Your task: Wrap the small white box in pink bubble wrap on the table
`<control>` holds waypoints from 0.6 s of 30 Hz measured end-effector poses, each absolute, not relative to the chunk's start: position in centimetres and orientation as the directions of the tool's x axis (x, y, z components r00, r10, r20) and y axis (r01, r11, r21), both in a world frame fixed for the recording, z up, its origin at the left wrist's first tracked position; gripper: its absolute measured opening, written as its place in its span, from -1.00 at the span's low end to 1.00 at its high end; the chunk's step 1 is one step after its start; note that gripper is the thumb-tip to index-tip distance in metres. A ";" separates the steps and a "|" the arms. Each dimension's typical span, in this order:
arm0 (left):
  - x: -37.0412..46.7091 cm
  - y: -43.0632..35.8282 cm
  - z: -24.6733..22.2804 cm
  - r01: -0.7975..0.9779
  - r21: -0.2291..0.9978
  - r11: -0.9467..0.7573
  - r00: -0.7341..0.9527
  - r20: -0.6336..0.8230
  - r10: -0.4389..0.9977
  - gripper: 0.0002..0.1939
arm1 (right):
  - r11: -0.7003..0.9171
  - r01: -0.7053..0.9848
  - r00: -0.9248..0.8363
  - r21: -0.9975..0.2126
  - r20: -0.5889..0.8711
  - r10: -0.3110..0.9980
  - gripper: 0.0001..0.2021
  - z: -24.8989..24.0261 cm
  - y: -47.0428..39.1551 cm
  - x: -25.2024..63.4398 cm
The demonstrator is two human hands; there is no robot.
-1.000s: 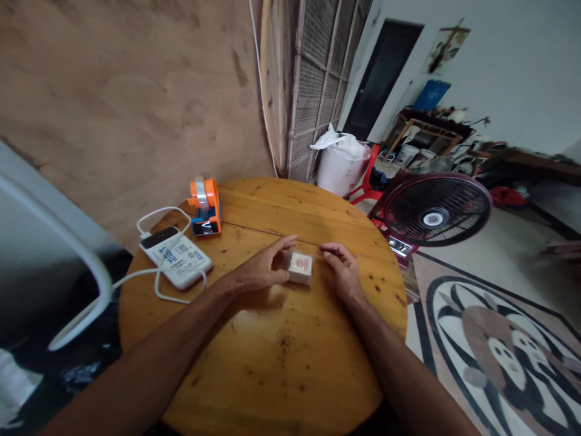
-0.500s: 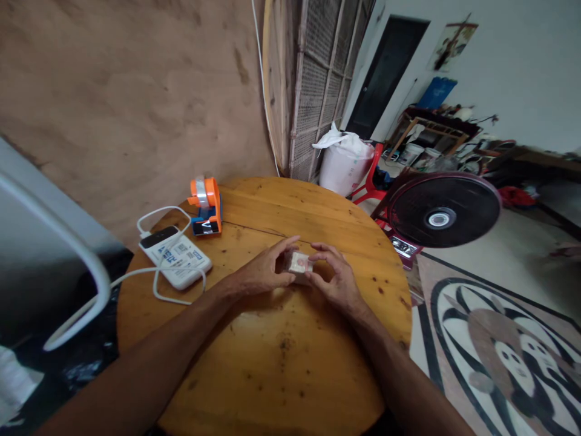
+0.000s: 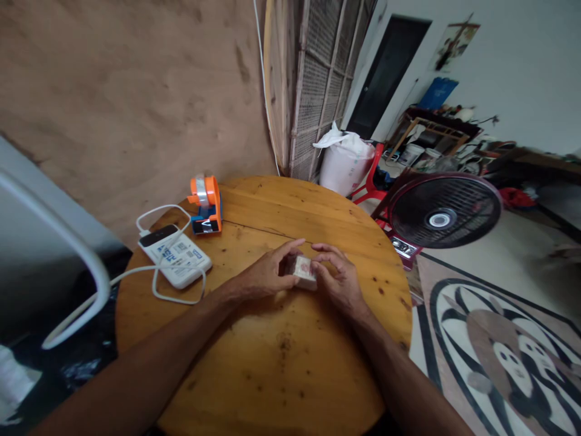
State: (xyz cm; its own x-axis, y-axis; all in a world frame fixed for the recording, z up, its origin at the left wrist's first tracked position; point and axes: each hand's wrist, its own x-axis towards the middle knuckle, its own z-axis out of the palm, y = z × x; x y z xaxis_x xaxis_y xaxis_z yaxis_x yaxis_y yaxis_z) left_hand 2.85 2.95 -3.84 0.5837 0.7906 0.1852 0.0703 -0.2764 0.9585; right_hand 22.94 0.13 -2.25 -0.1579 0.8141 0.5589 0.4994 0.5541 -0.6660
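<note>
The round wooden table (image 3: pixel 272 375) holds a white device (image 3: pixel 184 263), cable (image 3: pixel 136 271), tape dispenser (image 3: pixel 209 212) — and a small box (image 3: pixel 304 270).

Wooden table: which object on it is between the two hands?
The small pale box with red print; the cabled white device and the orange-and-blue holder both sit farther left.

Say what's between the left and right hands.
A small pale box with red print sits between the left hand and right hand, as the head view shows.
</note>
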 end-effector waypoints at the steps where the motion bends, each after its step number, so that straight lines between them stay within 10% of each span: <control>1: 2.8 2.9 -3.7 0.079 0.956 -0.284 0.586 0.185 0.789 -0.18 | 0.547 0.483 -0.148 -0.684 0.551 0.821 -0.93 -2.2 0.1 22.9; 18: 3.2 2.6 -3.2 0.070 0.966 -0.249 0.562 0.168 0.810 -0.23 | 0.535 0.492 -0.164 -0.686 0.531 0.831 -0.88 -2.3 0.1 22.9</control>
State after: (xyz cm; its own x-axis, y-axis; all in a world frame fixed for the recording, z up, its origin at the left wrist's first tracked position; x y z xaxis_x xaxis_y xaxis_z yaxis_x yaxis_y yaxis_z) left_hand 3.17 2.57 -3.18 0.5621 0.8099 0.1676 0.0704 -0.2488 0.9660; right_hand 22.93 0.11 -2.25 -0.1643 0.8315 0.5307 0.4924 0.5353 -0.6863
